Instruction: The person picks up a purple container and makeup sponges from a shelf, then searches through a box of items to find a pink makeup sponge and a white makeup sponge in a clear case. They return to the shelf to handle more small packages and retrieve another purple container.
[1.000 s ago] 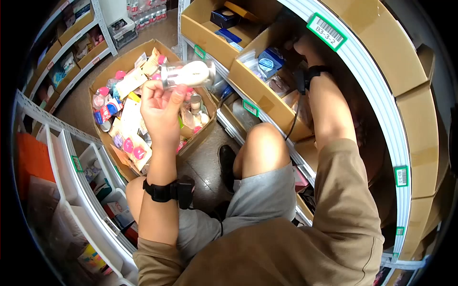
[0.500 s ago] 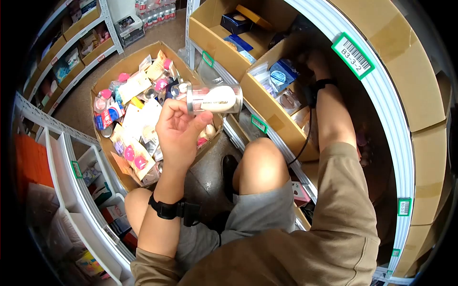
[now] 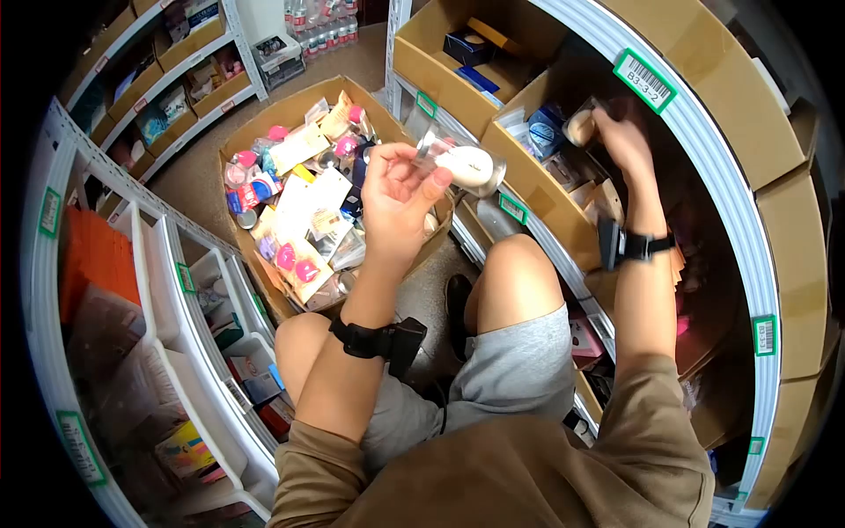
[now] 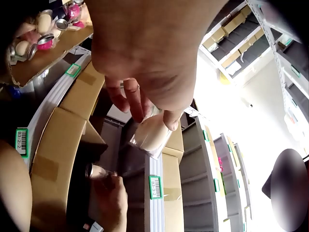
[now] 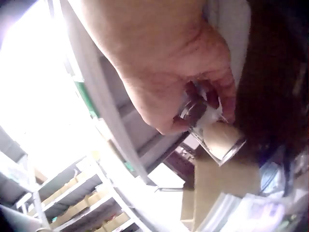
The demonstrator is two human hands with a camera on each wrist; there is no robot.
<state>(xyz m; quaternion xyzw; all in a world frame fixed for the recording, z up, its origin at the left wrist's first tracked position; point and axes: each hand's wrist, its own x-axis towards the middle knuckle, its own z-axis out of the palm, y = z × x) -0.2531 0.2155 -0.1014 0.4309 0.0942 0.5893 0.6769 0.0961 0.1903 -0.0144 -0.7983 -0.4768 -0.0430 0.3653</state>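
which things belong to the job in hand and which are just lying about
Part of the job:
clear jar, in the left hand
second jar, in the right hand
floor carton, probably

Just lying about, seemingly:
bottles
orange packets
dark blue box

B3-3-2 on a green-framed label [image 3: 645,81], B3-2-2 on a second label [image 4: 21,142]

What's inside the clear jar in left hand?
The clear jar holds a pale, egg-shaped item with dark print. The left hand covers part of the jar; anything behind that hand is hidden.
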